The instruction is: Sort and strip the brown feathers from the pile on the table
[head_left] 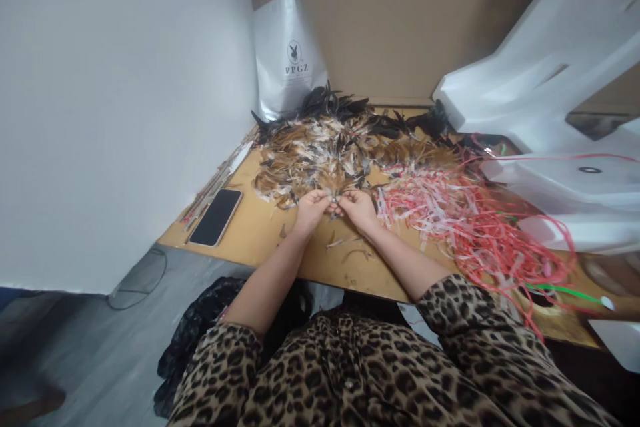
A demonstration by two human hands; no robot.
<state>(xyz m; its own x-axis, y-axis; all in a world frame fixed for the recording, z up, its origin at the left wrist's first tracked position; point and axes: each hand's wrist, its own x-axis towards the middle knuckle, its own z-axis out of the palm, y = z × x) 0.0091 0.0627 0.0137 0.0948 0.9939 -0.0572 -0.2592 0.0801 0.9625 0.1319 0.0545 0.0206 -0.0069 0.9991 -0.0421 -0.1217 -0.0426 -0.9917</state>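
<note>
A heap of brown, white and black feathers (320,150) is spread across the wooden table (260,230). My left hand (311,209) and my right hand (358,207) meet at the near edge of the heap, fingers curled. Both pinch a small bunch of feathers (335,197) between them. To the right of my hands lies a tangle of red and white plastic strips (465,213). A few loose feathers (350,248) lie on the table by my wrists.
A black phone (216,217) lies at the table's left edge beside some thin rods (220,180). A white bag (289,57) leans on the wall behind the heap. White foam pieces (555,80) crowd the right side. A dark bag (200,327) sits on the floor.
</note>
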